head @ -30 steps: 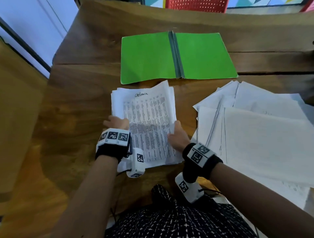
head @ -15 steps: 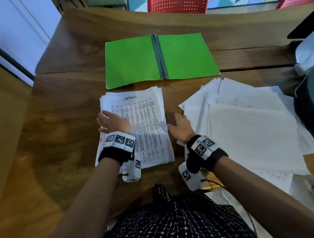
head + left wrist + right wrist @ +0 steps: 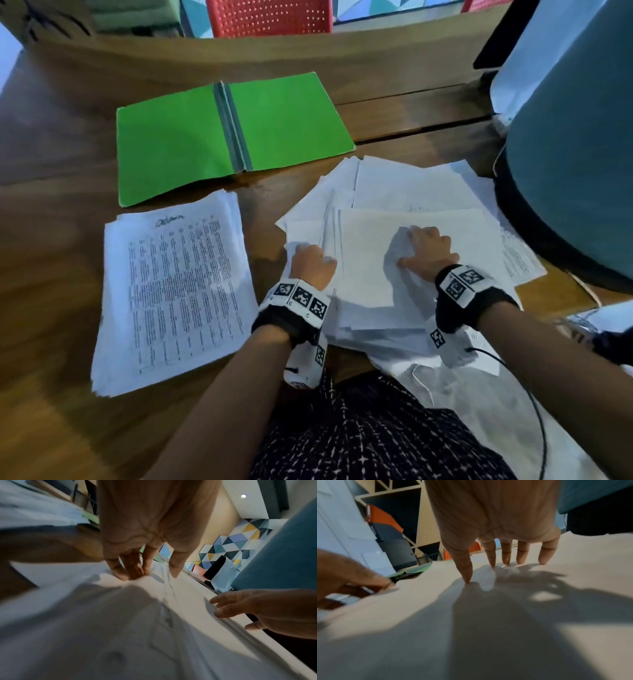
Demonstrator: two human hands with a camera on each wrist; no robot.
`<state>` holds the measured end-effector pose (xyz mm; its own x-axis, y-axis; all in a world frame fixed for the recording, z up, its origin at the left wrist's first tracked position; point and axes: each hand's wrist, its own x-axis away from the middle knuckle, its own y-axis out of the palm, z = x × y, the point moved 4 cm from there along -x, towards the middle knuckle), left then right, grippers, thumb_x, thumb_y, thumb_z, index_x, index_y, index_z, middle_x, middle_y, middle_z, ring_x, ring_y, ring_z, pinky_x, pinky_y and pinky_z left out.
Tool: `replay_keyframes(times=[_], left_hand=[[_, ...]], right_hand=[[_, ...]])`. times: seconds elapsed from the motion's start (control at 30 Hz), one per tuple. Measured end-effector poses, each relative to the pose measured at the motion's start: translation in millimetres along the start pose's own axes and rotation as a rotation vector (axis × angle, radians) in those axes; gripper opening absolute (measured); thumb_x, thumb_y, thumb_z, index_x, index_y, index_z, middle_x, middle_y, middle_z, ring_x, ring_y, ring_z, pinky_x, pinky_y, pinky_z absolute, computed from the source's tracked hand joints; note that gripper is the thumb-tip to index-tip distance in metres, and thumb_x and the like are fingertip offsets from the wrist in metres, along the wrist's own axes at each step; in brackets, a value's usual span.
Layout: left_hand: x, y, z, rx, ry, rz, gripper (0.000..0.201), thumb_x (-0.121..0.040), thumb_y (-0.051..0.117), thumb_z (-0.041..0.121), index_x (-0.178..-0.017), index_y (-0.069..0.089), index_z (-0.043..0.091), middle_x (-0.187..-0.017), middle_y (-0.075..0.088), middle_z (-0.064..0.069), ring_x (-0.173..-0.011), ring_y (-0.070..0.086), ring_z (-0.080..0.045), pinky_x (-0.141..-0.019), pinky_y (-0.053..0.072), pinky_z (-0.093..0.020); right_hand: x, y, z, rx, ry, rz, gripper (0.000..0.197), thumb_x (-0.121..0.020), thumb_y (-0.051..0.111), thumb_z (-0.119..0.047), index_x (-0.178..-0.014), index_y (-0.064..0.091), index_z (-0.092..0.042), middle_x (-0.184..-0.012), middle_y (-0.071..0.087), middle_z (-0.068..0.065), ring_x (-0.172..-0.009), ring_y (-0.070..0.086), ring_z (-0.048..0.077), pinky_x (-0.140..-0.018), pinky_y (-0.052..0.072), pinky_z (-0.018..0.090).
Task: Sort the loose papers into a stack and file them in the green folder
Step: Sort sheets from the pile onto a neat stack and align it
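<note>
On the brown wooden desk, toward its left side, lies a squared stack of white printed papers with a handwritten word at the top, no hand on it. Beyond it, toward the far edge, the green cardboard folder lies open and flat, its grey spine strip running down the middle, its near left corner just beside the stack's far edge.

To the right of the stack, a loose spread of white paper sheets fans over the desk's right half, some reaching over the near edge. The left hand sits at the spread's left edge, fingers curled down; the left wrist view shows fingers and thumb pinching up a raised fold of paper. The right hand lies on the top sheet, fingers spread and nearly straight, tips pressing the paper, holding nothing.

At the far right a large teal rounded object stands over the desk's edge.
</note>
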<state>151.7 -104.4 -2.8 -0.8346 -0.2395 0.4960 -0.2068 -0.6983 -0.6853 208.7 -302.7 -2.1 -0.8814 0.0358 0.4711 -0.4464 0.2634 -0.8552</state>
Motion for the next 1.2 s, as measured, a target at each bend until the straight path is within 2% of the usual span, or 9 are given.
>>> replay_keyframes(times=[0.13,0.43,0.6,0.7,0.77,0.83,0.97,1.1,1.2], left_hand=[[-4.4,19.5,14.6,-0.040,-0.107,0.024,0.062,-0.086,0.058,0.036,-0.134,0.040,0.001,-0.141,0.035,-0.017,-0.131,0.034,-0.035,-0.106,0.034,-0.042],[-13.9,2.4,10.3,0.308,0.079,0.043,0.040,-0.092,0.054,0.011,-0.131,0.050,0.000,-0.132,0.056,-0.018,-0.122,0.053,-0.033,-0.105,0.041,-0.040],[-20.4,-13.5,-13.3,0.418,-0.023,0.183,0.027,-0.096,0.048,0.019,-0.108,0.062,-0.002,-0.096,0.057,-0.010,-0.091,0.052,-0.022,-0.080,0.039,-0.028],[-20.8,-21.5,-27.1,0.395,-0.166,0.362,0.028,-0.096,0.045,0.018,-0.078,0.059,0.003,-0.079,0.053,-0.015,-0.082,0.046,-0.023,-0.068,0.035,-0.027],[-18.0,-28.6,-28.8,0.298,-0.268,0.493,0.023,-0.094,0.046,0.013,-0.108,0.060,0.001,-0.108,0.058,-0.020,-0.103,0.052,-0.030,-0.085,0.042,-0.034],[-14.2,-31.9,-21.7,0.154,-0.327,0.544,0.041,-0.092,0.051,0.015,-0.132,0.044,0.009,-0.140,0.039,-0.015,-0.130,0.035,-0.033,-0.106,0.032,-0.042],[-18.2,-6.9,20.0,-0.098,-0.060,0.383,0.066,-0.083,0.063,0.041,-0.135,0.040,0.008,-0.141,0.034,-0.016,-0.130,0.034,-0.032,-0.105,0.036,-0.045],[-19.3,44.3,47.5,-0.310,0.023,0.039,0.096,-0.071,0.066,0.060,-0.137,0.034,-0.003,-0.145,0.027,-0.018,-0.134,0.026,-0.034,-0.107,0.033,-0.048],[-20.2,55.9,61.3,-0.253,0.065,0.042,0.066,-0.086,0.060,0.041,-0.125,0.046,-0.010,-0.134,0.043,-0.018,-0.125,0.042,-0.034,-0.096,0.043,-0.041]], right_hand=[[-4.6,7.1,5.9,0.074,-0.086,-0.023,0.069,-0.082,0.062,-0.037,-0.140,0.028,-0.025,-0.149,0.023,0.003,-0.135,0.024,0.032,-0.100,0.033,0.052],[-42.8,-31.9,7.4,0.056,-0.277,-0.022,0.100,-0.065,0.078,-0.047,-0.144,0.018,-0.032,-0.153,0.022,-0.002,-0.140,0.017,0.029,-0.105,0.024,0.059],[-49.6,-21.5,-11.9,0.140,-0.361,-0.164,0.057,-0.082,0.064,-0.034,-0.134,0.045,-0.020,-0.141,0.044,0.010,-0.131,0.037,0.030,-0.108,0.030,0.047],[-57.7,-42.4,-10.0,-0.003,-0.373,-0.028,0.035,-0.087,0.054,-0.022,-0.120,0.060,-0.014,-0.136,0.052,0.013,-0.123,0.049,0.034,-0.105,0.039,0.043],[-65.1,-70.9,-0.9,-0.118,-0.313,0.135,0.036,-0.085,0.047,-0.025,-0.115,0.063,-0.013,-0.130,0.057,0.017,-0.119,0.053,0.036,-0.103,0.043,0.040],[-67.1,-103.5,8.0,-0.202,-0.240,0.320,0.032,-0.085,0.046,-0.019,-0.107,0.066,-0.006,-0.117,0.062,0.025,-0.111,0.056,0.041,-0.096,0.044,0.041],[-56.2,-158.2,14.2,-0.367,-0.297,0.664,0.018,-0.088,0.044,-0.005,-0.093,0.060,0.001,-0.097,0.065,0.025,-0.095,0.058,0.038,-0.080,0.041,0.033],[-37.7,-174.4,8.8,-0.715,-0.456,0.737,0.022,-0.080,0.042,0.002,-0.070,0.056,-0.011,-0.061,0.046,-0.011,-0.060,0.042,0.001,-0.052,0.030,0.007],[-29.2,-182.1,6.5,-1.051,-0.578,0.696,0.028,-0.072,0.050,-0.005,-0.063,0.048,-0.031,-0.051,0.051,-0.025,-0.053,0.043,-0.010,-0.057,0.036,0.011]])
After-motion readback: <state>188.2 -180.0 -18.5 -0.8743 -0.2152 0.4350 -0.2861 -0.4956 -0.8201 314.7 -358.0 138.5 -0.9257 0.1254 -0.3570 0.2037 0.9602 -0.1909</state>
